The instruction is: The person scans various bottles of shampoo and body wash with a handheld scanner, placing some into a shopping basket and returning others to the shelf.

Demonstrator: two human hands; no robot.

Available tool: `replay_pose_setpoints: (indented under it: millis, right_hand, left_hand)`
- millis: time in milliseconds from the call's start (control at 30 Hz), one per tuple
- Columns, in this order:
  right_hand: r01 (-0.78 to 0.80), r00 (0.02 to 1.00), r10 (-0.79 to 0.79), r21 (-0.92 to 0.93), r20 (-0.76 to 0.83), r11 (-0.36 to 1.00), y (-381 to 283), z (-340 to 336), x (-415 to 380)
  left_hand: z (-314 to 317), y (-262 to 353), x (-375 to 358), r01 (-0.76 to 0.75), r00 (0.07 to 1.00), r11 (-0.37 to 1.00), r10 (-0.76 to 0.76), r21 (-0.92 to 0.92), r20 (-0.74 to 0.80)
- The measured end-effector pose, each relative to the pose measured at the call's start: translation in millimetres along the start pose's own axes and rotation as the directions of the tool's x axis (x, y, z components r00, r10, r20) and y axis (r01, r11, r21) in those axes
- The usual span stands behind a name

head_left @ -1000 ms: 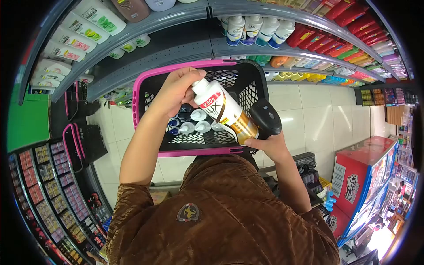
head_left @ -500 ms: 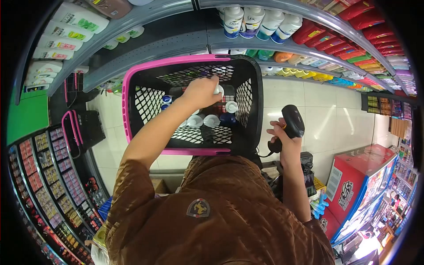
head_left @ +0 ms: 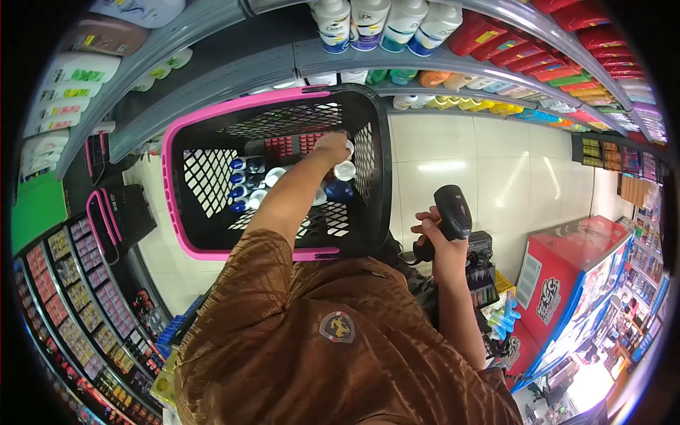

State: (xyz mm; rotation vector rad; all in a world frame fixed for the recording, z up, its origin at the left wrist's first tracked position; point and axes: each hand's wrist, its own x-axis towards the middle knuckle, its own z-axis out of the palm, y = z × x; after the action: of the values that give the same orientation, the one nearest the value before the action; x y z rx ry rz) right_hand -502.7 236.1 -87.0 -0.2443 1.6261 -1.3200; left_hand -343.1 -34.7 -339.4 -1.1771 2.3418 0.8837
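Note:
My left hand (head_left: 331, 147) reaches down into a black mesh basket (head_left: 170, 185) with a pink rim. Its fingers are closed around a white bottle (head_left: 350, 148) near the basket's right wall; most of that bottle is hidden. Just below it stands a white-capped bottle (head_left: 345, 171), beside a dark blue container (head_left: 340, 190). Several blue-topped bottles (head_left: 237, 177) line the left part of the basket, and more white tops show partly under my forearm. My right hand (head_left: 443, 244) grips a black handheld barcode scanner (head_left: 453, 212) to the right of the basket.
Shelves (head_left: 269, 60) of white pump bottles (head_left: 333, 28) and red packages (head_left: 489, 42) run beyond the basket. A second black basket (head_left: 131, 212) stands at left, near racks of small packets (head_left: 78, 283). A red freezer (head_left: 567, 276) is at right, on the tiled floor (head_left: 439, 149).
My left hand has moved lower into the basket's far right corner with the white bottle. The view has shifted, uncovering the blue-topped bottles at left. The scanner stays in my right hand.

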Motion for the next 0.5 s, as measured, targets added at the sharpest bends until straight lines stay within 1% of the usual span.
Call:
replay_pose_setpoints:
  millis: [33, 100, 167, 233, 367, 433, 500]
  right_hand:
    - [-0.006, 1.000, 0.006, 0.003, -0.001, 1.000, 2, -1, 0]
    - [-0.021, 1.000, 0.021, 0.007, -0.009, 1.000, 6, -1, -3]
    - [-0.038, 0.999, 0.038, 0.006, -0.009, 0.999, 9, 2, -4]
    - [-0.042, 0.999, 0.042, 0.008, -0.009, 0.999, 10, 6, -6]
    - [-0.034, 0.999, 0.034, 0.017, 0.008, 0.999, 12, 19, -11]
    - [-0.012, 0.999, 0.011, 0.021, 0.033, 1.000, 14, 29, -12]
    - [-0.010, 0.999, 0.010, 0.010, 0.047, 1.000, 17, 37, -14]
  left_hand:
    - [5, 0, 5, -0.007, 1.000, 1.000, 0.007, 0.000, 0.006]
    - [13, 1, 8, 0.103, 0.994, 0.992, -0.105, -0.070, -0.021]
    - [11, 3, 9, 0.130, 0.991, 0.989, -0.130, -0.072, 0.013]
    - [11, 4, 8, 0.168, 0.986, 0.957, -0.164, -0.235, 0.035]
    - [28, -12, 15, 0.152, 0.987, 0.970, -0.158, -0.190, -0.013]
    - [24, -14, 9, 0.135, 0.991, 0.968, -0.135, -0.210, 0.016]
    - [16, -10, -9, 0.131, 0.990, 0.940, -0.139, -0.315, -0.005]
